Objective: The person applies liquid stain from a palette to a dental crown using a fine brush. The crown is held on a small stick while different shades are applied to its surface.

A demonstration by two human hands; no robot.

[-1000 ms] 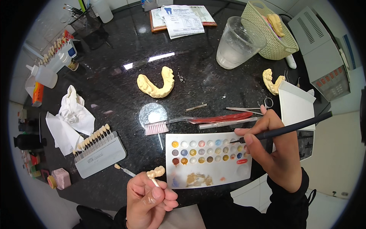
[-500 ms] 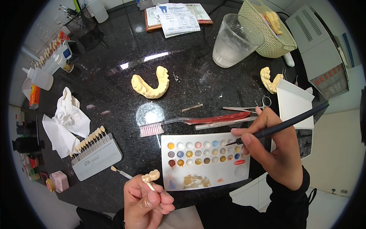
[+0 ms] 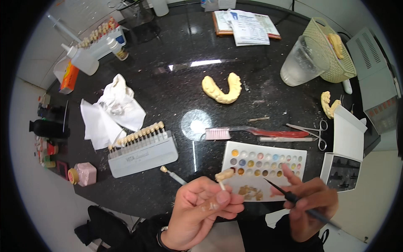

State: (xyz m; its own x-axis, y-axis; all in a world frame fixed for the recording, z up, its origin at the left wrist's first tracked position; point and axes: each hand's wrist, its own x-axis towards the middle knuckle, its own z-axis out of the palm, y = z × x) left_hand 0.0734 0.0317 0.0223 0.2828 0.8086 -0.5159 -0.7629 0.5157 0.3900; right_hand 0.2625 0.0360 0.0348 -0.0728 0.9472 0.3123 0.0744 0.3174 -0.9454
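Note:
My left hand (image 3: 205, 206) is closed around a short white stick with a tooth-coloured dental bridge (image 3: 225, 174) on its end, in front of the palette's left edge. Beside its fingers is a single shade tab (image 3: 171, 174), its lower end hidden; whether the hand holds it I cannot tell. My right hand (image 3: 312, 203) grips a dark fine-tipped brush (image 3: 277, 186), slightly blurred, with the tip pointing left over the palette. That white paint palette (image 3: 228, 156) has rows of coloured wells and brownish smears on its lower part.
A grey shade guide (image 3: 145, 158) and crumpled tissue (image 3: 119, 103) lie left. Behind the palette are a toothbrush (image 3: 268, 132), clamp scissors (image 3: 321, 132) and a plaster dental model (image 3: 222, 94). A clear cup (image 3: 300, 63), woven basket (image 3: 344, 69) and white box (image 3: 348, 130) stand right.
The whole view has shifted, so the table's things appear farther right. My right hand has brought the brush from the upper wells down toward the palette's lower part, nearer the dental bridge.

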